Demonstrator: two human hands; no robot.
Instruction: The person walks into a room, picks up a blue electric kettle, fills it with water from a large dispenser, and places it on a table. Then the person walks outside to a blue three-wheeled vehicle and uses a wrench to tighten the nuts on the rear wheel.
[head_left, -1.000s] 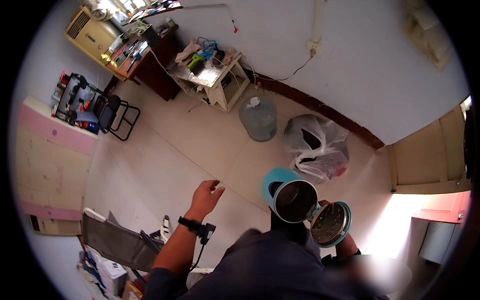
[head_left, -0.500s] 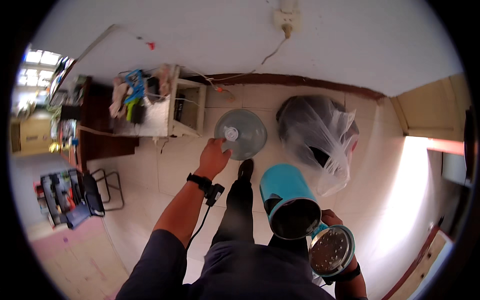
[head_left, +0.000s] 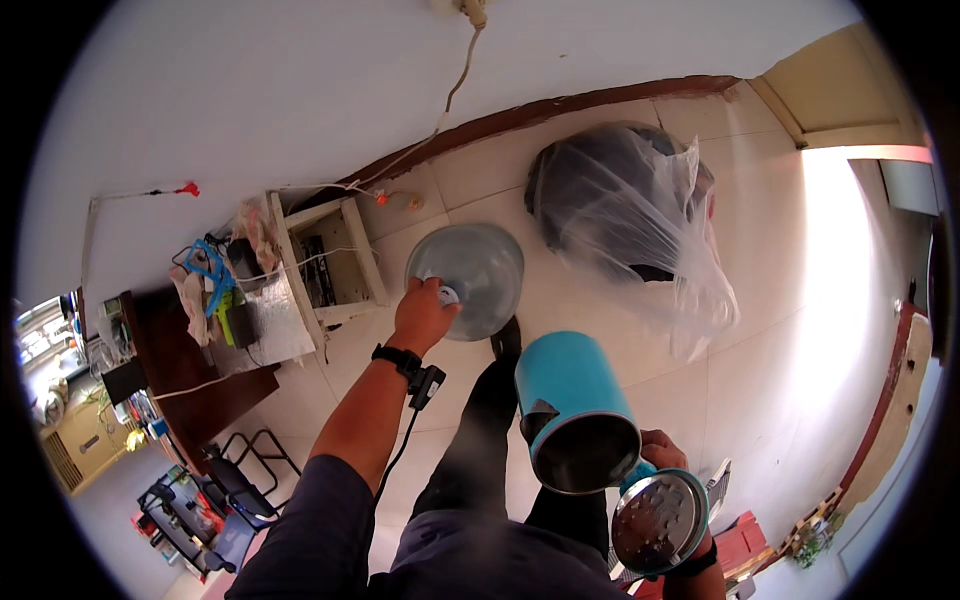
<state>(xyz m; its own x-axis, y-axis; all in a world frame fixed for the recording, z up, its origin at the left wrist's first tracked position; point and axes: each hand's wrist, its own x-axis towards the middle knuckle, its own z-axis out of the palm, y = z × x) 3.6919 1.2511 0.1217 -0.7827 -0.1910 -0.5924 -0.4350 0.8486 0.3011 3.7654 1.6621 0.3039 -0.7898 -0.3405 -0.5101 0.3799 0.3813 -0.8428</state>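
A large clear water jug stands on the floor ahead of me, its white-rimmed mouth toward my side. My left hand is closed around that neck, with the fingertips curled over its far side. In my right hand is the handle of a turquoise electric kettle, tilted so that its dark opening faces me. The kettle lid hangs open on its hinge, with water drops on the metal underside. My right fingers are partly hidden behind the handle and lid.
A dark round object wrapped in a clear plastic bag sits on the floor beyond the kettle. Left of the jug stands a small wooden cabinet with cluttered items on top. A white cord runs down the wall. Chairs stand at far left.
My left hand has moved from beside the jug's mouth to a grip on its neck. The whole view has turned and shifted. The kettle remains in my right hand, lid open.
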